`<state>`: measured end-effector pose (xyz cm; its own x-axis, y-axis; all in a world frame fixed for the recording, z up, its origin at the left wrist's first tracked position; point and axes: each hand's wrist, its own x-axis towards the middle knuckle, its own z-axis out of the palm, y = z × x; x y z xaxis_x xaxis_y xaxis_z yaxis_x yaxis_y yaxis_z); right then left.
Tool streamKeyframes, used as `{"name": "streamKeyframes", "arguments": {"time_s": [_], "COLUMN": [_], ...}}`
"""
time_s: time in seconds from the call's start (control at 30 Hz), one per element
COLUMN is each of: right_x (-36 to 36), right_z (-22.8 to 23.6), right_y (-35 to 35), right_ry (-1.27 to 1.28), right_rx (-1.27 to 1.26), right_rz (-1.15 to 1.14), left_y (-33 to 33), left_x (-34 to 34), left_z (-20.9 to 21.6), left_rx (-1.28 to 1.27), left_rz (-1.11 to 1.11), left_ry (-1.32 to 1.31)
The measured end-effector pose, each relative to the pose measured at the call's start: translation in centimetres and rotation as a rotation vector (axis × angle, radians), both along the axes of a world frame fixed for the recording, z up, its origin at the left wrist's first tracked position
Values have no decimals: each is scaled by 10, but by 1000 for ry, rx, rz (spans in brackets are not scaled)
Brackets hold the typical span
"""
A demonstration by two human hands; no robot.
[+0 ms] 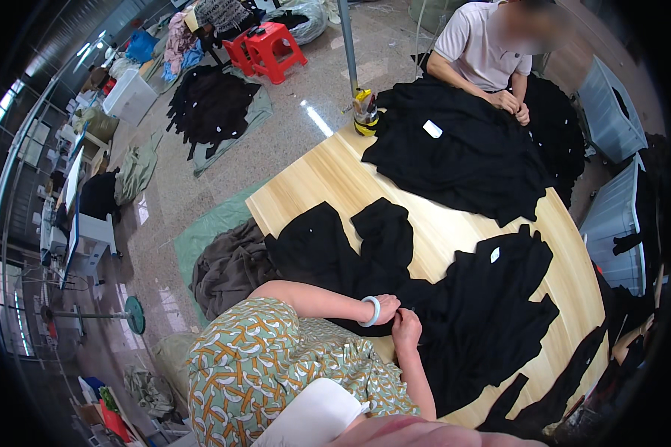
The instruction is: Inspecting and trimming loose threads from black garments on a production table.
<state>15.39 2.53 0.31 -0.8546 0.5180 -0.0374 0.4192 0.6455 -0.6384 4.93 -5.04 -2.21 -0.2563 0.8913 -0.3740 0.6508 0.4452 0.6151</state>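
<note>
Near the table's front edge my left hand [385,308], a pale bangle on its wrist, pinches the edge of a black garment [477,328]. My right hand [406,329] is closed close beside it, its fingertips meeting the same dark fabric. Whether anything small is between the fingers cannot be made out. That garment spreads to the right, with a white tag [495,255] on it. More black fabric pieces [313,242] lie to the left of my hands.
Across the wooden table [306,182], a co-worker's hands [511,104] work at a black garment pile [455,149]. A taped post [364,112] stands at the table's far corner. Grey cloth [231,264] is heaped at left. Red stools [272,52] and plastic bins [611,112] stand beyond.
</note>
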Motion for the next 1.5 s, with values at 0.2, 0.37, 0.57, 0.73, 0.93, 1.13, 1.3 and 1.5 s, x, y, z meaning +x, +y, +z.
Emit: {"name": "streamKeyframes", "arguments": {"time_s": [0.2, 0.37, 0.57, 0.73, 0.93, 1.13, 1.3, 1.5], "right_x": [2, 12, 4, -19, 14, 30, 30, 28], "right_z": [-2, -5, 7, 26, -3, -8, -15, -18], "right_y": [-3, -6, 0, 10, 9, 2, 2, 4], "right_ry": [-73, 19, 240, 193, -102, -67, -41, 0], "right_rx": [95, 25, -206, -347, -181, -161, -210, -306], "right_rz": [72, 59, 22, 53, 66, 50, -12, -113], "left_y": [-4, -8, -4, -9, -30, 6, 32, 29], "left_x": [3, 8, -26, -67, -66, -35, -23, -21], "left_z": [-2, 1, 37, 49, -5, -15, -22, -22], "left_rx": [44, 131, 53, 122, 85, 16, -218, -349], "left_rz": [-59, -82, -198, -287, -317, 58, 170, 108], "left_ry": [103, 124, -66, -192, -79, -178, -180, -367]}}
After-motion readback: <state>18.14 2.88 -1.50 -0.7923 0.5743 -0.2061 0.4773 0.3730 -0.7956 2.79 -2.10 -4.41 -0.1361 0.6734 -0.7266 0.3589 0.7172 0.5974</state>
